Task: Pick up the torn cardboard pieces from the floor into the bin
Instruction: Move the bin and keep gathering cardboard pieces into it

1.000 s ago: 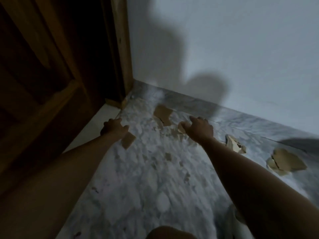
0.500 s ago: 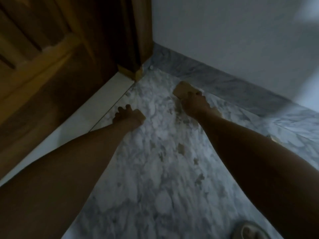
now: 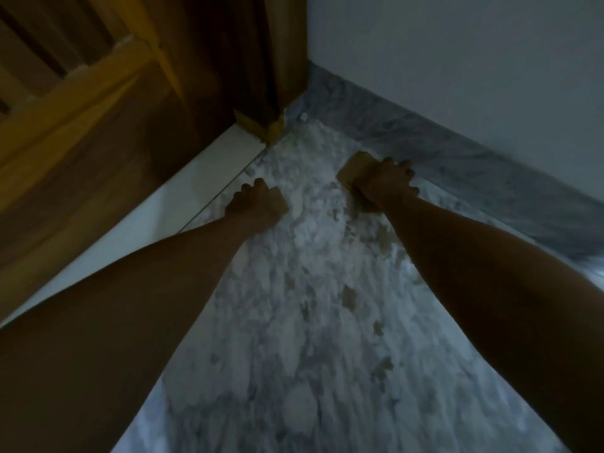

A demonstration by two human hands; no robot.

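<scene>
While both arms reach fwd toward the room corner, the right hand point(image 3: 385, 184) lies knuckles-up on a tan cardboard piece point(image 3: 354, 168) on the marble floor point(image 3: 294, 322), just beside the grey skirting point(image 3: 490, 178); fingers curl down over it, so it looks gripped, though the pinch itself is hidden under the hand. That piece's long axis runs approx from lower right to upper left, its free end pointing toward the corner w/ the door frame point(image 3: 281, 60); the rest is covered by hand and wrist. Left hand point(image 3: 255, 207) sits fist-like near the white threshold strip point(image 3: 183, 191), fingers curled round a smaller cardboard scrap point(image 3: 280, 201), only a tan edge showing at its right side, too little to tell its axis. Small brown bits point(image 3: 349, 295) lie scattered on the floor between and below the arms, well apart from both hands. Wooden door point(image 3: 98, 109) fills the left; plain wall point(image 3: 457, 60) on the right. Dim light, some blur.
</scene>
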